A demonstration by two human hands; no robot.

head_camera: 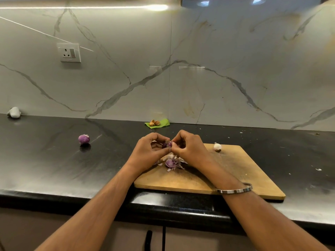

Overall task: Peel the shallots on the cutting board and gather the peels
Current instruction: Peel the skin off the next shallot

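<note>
While both hands pinch one shallot (167, 144) above the cutting board (208, 171), peels (173, 162) lie heaped below.
Left hand (151, 150) and right hand (187, 146) meet, fingers curled round the bulb. Second purple shallot (84, 138) sits well left on the black counter (54, 160); pale peeled bulb (217, 147) at board's far edge.

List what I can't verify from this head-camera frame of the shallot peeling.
- Shallot in hand, head view: mostly covered by the left hand and right hand; how much skin remains is unclear.
- Pile of peels on the cutting board: partly behind the wrists, so whether a shallot lies in it is uncertain.
- White item at the board's far edge: too small to identify.
- Brown pieces on the green leaf: too small.
</note>
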